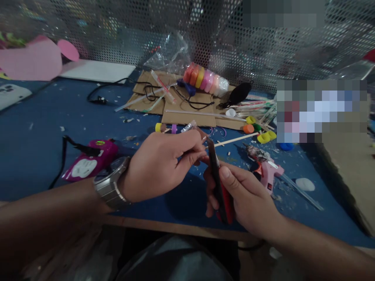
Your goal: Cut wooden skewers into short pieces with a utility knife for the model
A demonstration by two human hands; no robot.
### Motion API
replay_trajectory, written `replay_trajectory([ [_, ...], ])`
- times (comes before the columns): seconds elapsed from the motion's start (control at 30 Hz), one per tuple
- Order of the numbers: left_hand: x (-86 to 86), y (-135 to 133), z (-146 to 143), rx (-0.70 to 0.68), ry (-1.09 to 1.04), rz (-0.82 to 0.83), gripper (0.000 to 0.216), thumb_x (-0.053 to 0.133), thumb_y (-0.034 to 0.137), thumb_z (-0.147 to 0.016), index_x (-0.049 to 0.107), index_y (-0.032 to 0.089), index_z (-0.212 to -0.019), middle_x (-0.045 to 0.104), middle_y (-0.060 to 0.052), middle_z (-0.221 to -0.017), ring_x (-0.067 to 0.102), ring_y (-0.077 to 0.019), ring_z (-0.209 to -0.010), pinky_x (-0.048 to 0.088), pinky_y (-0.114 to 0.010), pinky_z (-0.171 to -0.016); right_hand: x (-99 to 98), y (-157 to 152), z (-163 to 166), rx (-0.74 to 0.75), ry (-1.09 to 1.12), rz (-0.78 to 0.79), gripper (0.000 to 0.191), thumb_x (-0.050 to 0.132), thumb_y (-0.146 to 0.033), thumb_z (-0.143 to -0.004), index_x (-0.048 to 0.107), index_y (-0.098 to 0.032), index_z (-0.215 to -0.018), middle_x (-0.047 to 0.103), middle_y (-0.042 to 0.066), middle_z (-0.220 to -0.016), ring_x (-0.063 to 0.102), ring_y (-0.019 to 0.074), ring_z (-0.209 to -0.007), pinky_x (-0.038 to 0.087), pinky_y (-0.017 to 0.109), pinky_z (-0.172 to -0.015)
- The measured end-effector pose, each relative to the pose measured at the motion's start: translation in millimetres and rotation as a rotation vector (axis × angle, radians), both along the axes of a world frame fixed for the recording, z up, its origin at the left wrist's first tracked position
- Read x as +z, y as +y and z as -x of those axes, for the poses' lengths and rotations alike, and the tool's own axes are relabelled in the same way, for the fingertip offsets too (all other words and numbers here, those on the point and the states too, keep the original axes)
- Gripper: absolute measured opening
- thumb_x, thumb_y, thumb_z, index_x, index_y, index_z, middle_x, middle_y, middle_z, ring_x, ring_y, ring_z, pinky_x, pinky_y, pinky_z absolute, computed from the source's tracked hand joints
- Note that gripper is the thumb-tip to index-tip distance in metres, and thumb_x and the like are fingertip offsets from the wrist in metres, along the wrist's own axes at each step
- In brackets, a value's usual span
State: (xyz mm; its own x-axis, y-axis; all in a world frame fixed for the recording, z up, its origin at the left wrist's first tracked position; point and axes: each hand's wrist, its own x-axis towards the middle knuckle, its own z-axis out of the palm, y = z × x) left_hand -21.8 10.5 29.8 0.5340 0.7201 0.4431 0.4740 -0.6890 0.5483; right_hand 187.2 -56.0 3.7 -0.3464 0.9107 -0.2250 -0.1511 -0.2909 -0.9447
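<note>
**Forearms and hands meet over a cutter at the near edge**

Nearest the lens, two bare forearms reach in from the bottom corners, the left one wearing a metal wristwatch (113,183). The left hand (159,166) has its grip pressed together, thumb and fingertips pinching a short clear tube (190,126) that pokes up above the knuckles. The right hand (249,199) has its grip wrapped round a cutter (222,191) with red handles. The tool's dark head points up and touches the left fingertips. Both hands are held just above the near part of the blue surface (43,136).

Just right of the hands lies a pink glue gun (269,171), and behind them a thin wooden stick (237,139). Well to the left sits a magenta tool (90,160) with a black cord. Farther back are sheets of cardboard (187,113), a row of coloured rings (205,80) in clear wrap, and loose coloured caps (249,128). A phone (11,95) lies at the far left.
</note>
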Motion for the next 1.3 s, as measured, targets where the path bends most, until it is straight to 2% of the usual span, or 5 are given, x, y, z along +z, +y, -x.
replay_trajectory([
  [0.23, -1.1, -1, 1, 0.022, 0.086, -0.034, 0.019, 0.06, 0.023, -0.106, 0.069, 0.025, -0.089, 0.081, 0.003, -0.084, 0.075, -0.0145, -0.073, 0.045, -0.029, -0.065, -0.5, 4, 1, -0.015, -0.032, 0.031, 0.054, 0.063, -0.072, -0.103, 0.061, -0.021, -0.086, 0.059, -0.004, -0.058, 0.057, 0.011, -0.047, 0.042, 0.019, -0.04],
  [0.53, -10.5, 1, 2, 0.102, 0.079, -0.23, 0.011, 0.063, 0.024, -0.106, 0.069, 0.027, -0.098, 0.082, 0.003, -0.086, 0.076, -0.0166, -0.074, 0.047, -0.031, -0.066, -0.1, 3, 0, -0.002, -0.007, 0.057, 0.052, 0.062, -0.07, -0.105, 0.059, -0.021, -0.087, 0.055, -0.005, -0.058, 0.052, 0.0095, -0.046, 0.047, 0.02, -0.042],
  [0.77, -1.0, 8, 6, 0.139, 0.028, -0.278, 0.011, 0.068, 0.016, -0.104, 0.068, 0.023, -0.095, 0.084, 0.004, -0.092, 0.079, -0.0127, -0.081, 0.053, -0.026, -0.069, -9.4, -2, 3, 0.007, 0.056, 0.098, 0.046, 0.066, -0.063, -0.105, 0.064, -0.019, -0.091, 0.054, -0.004, -0.081, 0.052, 0.0055, -0.05, 0.048, 0.018, -0.041],
  [1.0, 4.4, 11, 10, 0.168, -0.166, -0.256, 0.013, 0.073, 0.018, -0.102, 0.068, 0.024, -0.092, 0.084, 0.006, -0.089, 0.081, -0.0118, -0.078, 0.062, -0.024, -0.071, -11.6, -4, -6, -0.115, 0.194, 0.104, 0.043, 0.071, -0.055, -0.104, 0.074, -0.023, -0.131, 0.057, -0.004, -0.085, 0.056, 0.0078, -0.052, 0.052, 0.021, -0.041],
  [1.3, -7.0, 4, 7, 0.065, -0.465, 0.008, 0.008, 0.078, 0.019, -0.101, 0.071, 0.024, -0.1, 0.085, 0.002, -0.092, 0.084, -0.0131, -0.078, 0.066, -0.02, -0.063, -12.1, 2, -15, -0.211, 0.348, -0.006, 0.017, 0.079, -0.041, -0.099, 0.073, -0.026, -0.102, 0.056, -0.007, -0.074, 0.054, 0.0074, -0.046, 0.051, 0.019, -0.041],
])
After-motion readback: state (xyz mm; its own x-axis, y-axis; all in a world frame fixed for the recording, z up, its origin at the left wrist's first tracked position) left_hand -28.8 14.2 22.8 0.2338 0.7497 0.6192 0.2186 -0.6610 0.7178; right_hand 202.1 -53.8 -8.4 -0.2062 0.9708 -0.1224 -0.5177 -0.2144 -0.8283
